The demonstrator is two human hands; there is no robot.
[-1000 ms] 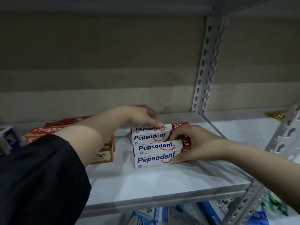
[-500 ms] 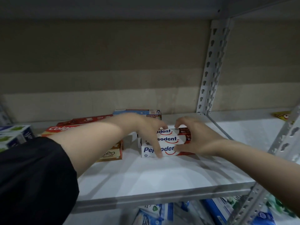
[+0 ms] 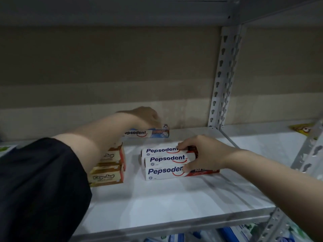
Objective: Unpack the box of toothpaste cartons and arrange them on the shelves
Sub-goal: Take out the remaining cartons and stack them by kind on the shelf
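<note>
Head view: right hand [image 3: 204,154] gripping red Pepsodent stack [image 3: 167,162], left hand [image 3: 145,117] grasping blue Pepsodent carton [image 3: 148,133] behind; arranging underway, next needing squaring on shelf [image 3: 174,203].

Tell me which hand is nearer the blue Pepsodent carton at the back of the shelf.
Left. The left hand rests on the blue Pepsodent carton; the right hand grips the red Pepsodent stack nearer the front.

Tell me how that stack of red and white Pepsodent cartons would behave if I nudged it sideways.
The Pepsodent stack looks like stiff, flat-sided cartons, so it should slide, not roll. Its uneven ends suggest the upper cartons may shift first. The white shelf looks smooth, so it probably offers little grip.
</note>
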